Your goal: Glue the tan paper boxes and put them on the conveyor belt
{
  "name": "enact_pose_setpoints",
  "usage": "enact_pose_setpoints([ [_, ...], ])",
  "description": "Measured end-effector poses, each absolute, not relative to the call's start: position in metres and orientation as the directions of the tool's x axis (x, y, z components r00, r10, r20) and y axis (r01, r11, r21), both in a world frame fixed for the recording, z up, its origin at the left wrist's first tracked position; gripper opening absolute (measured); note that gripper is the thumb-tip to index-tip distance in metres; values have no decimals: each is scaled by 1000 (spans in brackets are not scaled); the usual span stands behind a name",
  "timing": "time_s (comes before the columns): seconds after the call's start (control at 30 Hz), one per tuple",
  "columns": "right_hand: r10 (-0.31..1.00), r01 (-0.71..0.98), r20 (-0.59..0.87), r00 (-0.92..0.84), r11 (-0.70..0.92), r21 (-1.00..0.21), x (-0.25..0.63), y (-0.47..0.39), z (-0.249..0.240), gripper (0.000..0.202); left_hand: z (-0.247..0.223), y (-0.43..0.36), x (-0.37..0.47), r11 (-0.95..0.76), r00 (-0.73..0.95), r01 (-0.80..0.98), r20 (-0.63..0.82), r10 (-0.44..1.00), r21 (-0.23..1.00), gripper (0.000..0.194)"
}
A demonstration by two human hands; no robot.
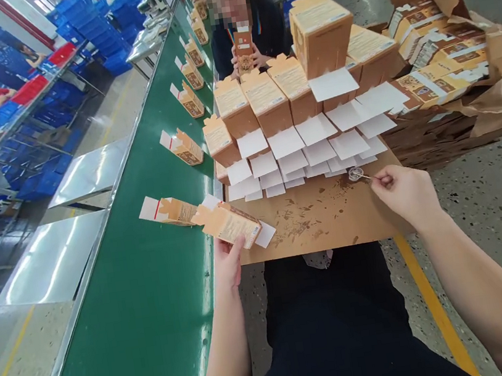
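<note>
My left hand (229,266) grips a small brown-and-cream carton (232,225) over the near edge of the green conveyor. The carton lies tilted, with its scalloped flaps toward the left and a white flap out to the right. Pinched in my right hand (406,194) is a thin stick-like tool with a round, looped, shiny head (355,174); its exact kind is unclear. That head is over the cardboard-topped surface (302,218), close to the stacked cartons (267,101), whose white flaps hang toward me.
Similar cartons (182,146) stand in a row along the green conveyor (123,312). Across the stack, another person (266,30) holds a carton in both hands. Flat printed cartons (440,68) in torn brown paper lie at right. Blue crates (83,25) fill the far left.
</note>
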State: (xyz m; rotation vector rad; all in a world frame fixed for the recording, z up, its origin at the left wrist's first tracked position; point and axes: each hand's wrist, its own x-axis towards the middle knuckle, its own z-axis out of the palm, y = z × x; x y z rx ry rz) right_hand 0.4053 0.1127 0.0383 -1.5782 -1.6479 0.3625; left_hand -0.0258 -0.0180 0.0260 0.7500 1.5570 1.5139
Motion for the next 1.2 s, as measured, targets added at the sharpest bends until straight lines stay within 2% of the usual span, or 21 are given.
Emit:
enact_pose_setpoints([
  [0.1, 950, 582, 310, -20, 264, -770, 370, 71, 29, 23, 19, -15, -20, 110, -497, -59, -125, 859, 992, 83],
  [0.17, 945, 413, 277, -175, 326, -851, 333, 41, 20, 18, 16, -11, -18, 122, -509, -38, -124, 852, 992, 83],
  [0.23, 923, 352, 277, -266, 361, -863, 295, 19, 8, 18, 14, -9, -18, 141, -496, -38, -141, 857, 989, 83],
  [0.37, 895, 350, 265, -358, 392, -851, 243, 4, -12, 23, 9, -8, -20, 155, -494, -38, -153, 856, 987, 78],
  [0.53, 860, 364, 271, -432, 441, -820, 225, 11, -25, 24, -6, -8, -17, 105, -518, -23, -101, 849, 994, 78],
  [0.7, 860, 388, 276, -429, 451, -803, 230, 18, -23, 24, -14, -5, -17, 103, -523, -33, -105, 846, 994, 82],
  [0.8, 887, 389, 285, -363, 422, -819, 244, 20, -17, 24, -10, -11, -13, 101, -505, 0, -87, 859, 995, 84],
  [1.03, 947, 367, 271, -171, 316, -875, 278, 15, -2, 23, -2, -29, 11, 113, -512, 243, 28, 859, 963, 75],
  [1.2, 952, 350, 284, -114, 306, -885, 286, 10, 4, 27, 4, -29, 16, 124, -487, 324, 53, 872, 938, 73],
])
